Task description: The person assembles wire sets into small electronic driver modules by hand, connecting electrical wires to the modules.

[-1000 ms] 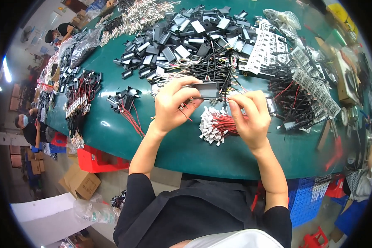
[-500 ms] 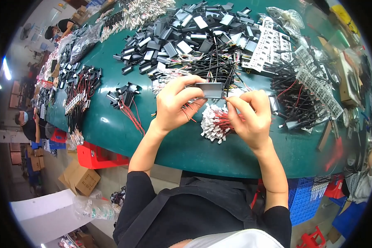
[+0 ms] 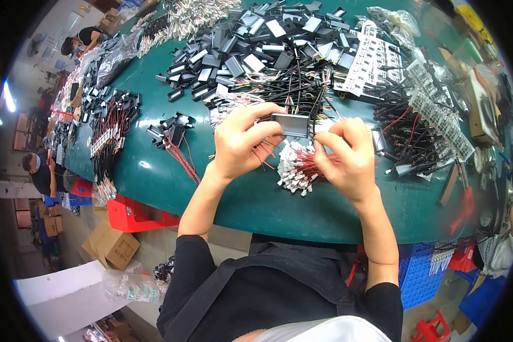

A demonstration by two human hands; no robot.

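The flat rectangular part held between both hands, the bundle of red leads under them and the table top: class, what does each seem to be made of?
Flat rectangular part: grey, smooth, with a dull sheen, probably metal or foil-wrapped; unclear. Bundle of red leads: thin wires in red plastic-looking insulation with small white, likely plastic, connectors. Table top: glossy green coated surface showing light reflections; the base material cannot be told.

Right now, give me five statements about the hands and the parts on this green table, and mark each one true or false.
1. The left hand holds a flat silver-grey rectangular module. True.
2. The right hand rests flat on the dark green table, away from any part. False: its fingers pinch at the module's right end.
3. A bundle of red wires with white connectors lies between the hands. True.
4. The heap of black and silver rectangular modules lies nearer the person than the hands. False: it lies beyond them.
5. A red plastic crate stands on the table. False: it stands under the table edge.
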